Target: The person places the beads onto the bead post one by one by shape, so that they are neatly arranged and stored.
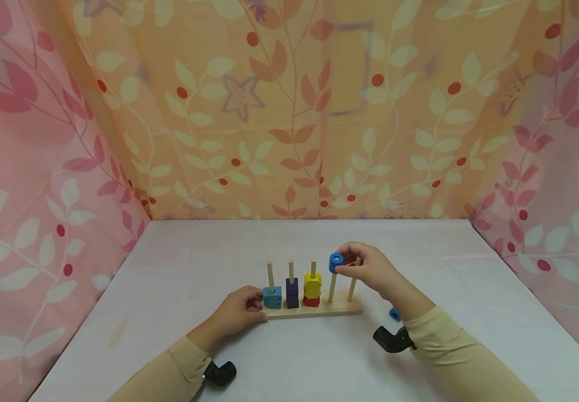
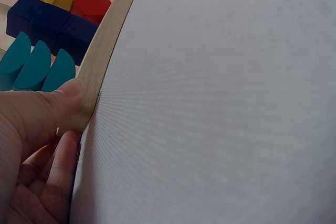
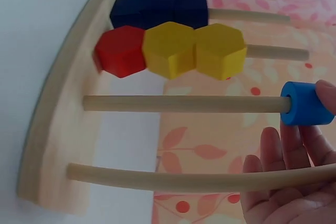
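My right hand [image 1: 372, 269] pinches a blue cylinder bead [image 1: 336, 263] between thumb and fingers. In the right wrist view this bead [image 3: 304, 103] sits at the top end of the fourth peg [image 3: 184, 104], whose tip is in its hole. The fifth peg [image 3: 157, 178] is bare. My left hand [image 1: 237, 310] grips the left end of the wooden base [image 1: 314, 311], its thumb [image 2: 71, 88] on the edge. Along the base stand teal half-round blocks [image 1: 272, 297], dark blue square blocks [image 1: 292, 293], and two yellow hexagonal blocks [image 3: 194, 50] beyond a red one [image 3: 121, 51].
Another blue piece [image 1: 395, 314] lies on the white table [image 1: 209, 245], right of the base and near the right sleeve. Black camera mounts [image 1: 392, 339] stick out from both wrists. Patterned cloth [image 1: 294, 111] encloses the back and sides.
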`<state>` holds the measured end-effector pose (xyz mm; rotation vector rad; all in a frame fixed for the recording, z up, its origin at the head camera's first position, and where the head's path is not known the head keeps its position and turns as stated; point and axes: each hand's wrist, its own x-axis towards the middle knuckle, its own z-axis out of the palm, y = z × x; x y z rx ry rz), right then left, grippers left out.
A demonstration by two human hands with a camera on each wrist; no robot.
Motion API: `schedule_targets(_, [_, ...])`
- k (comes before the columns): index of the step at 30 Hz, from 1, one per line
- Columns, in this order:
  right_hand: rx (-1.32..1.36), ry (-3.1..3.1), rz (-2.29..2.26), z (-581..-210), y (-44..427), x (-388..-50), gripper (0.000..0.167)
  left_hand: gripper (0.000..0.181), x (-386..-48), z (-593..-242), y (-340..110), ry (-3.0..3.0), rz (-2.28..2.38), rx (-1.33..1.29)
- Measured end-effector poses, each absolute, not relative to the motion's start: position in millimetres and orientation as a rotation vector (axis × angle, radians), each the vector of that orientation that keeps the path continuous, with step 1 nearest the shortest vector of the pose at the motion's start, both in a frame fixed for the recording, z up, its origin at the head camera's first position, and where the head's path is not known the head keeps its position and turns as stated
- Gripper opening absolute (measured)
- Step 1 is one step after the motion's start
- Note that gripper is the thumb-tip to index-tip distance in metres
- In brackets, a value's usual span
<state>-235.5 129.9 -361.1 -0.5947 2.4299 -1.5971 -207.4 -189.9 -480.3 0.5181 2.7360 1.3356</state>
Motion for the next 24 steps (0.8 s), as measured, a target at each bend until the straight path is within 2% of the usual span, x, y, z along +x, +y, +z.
schedule_targets(9, [-0.514, 2.327, -1.690, -386.1, 131.3, -238.9, 0.038, 0.040, -207.0, -481.2, -189.6, 2.731, 1.348, 0.513])
schedule_targets(24, [-0.473, 2.351, -1.563, -428.0, 131.2, -241.7, 0.028, 0.040, -207.4, -483.1, -191.8, 2.744, 1.328, 0.525])
